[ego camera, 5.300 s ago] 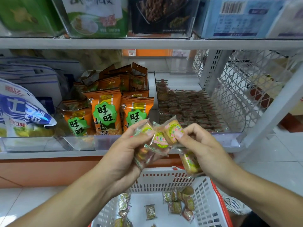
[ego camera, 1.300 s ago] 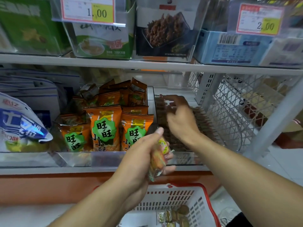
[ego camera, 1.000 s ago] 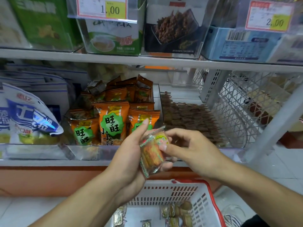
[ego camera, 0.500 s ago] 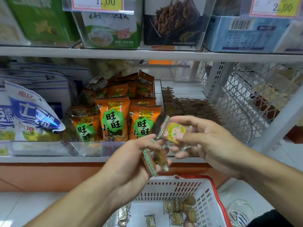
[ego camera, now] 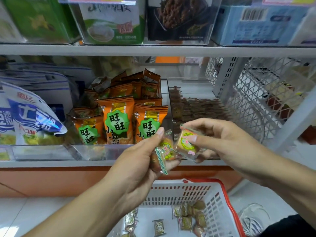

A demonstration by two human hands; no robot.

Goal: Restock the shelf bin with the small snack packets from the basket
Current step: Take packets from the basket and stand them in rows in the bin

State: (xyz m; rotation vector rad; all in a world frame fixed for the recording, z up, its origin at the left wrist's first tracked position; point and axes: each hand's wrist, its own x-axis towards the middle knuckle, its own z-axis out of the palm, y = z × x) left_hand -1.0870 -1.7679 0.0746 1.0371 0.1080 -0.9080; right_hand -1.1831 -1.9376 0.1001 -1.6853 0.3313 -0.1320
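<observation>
**One packet peeled off, bound for the bin**

Head view, the only one I had. My left hand (ego camera: pixel 136 166) was clenched around a small bunch of snack packets (ego camera: pixel 162 155), thumb pressed on top and fingers (ego camera: pixel 172 164) curled beneath them. My right hand (ego camera: pixel 220 142) pinched a single packet (ego camera: pixel 187 144) between thumb and forefinger, just beside the bunch; I could not tell whether its wrapper touched the others. Both hands hung in front of the shelf edge (ego camera: pixel 51 163), above the white basket (ego camera: pixel 179 189) with its red rim, where more small packets (ego camera: pixel 188 216) lay loose on the bottom.

Behind my right hand sat the clear shelf bin (ego camera: pixel 171 103), its floor covered with rows of small brownish packets (ego camera: pixel 200 106), too blurred to read. To its left stood the orange snack bags (ego camera: pixel 118 120) in their own compartment.

I judged myself to be mid-restock: one packet separated from the handful and ready to go in. The next move called for carrying it over the bin's front wall and laying it down among the rows, while my left hand kept its grip so the rest did not slip. The basket was far from empty.
</observation>
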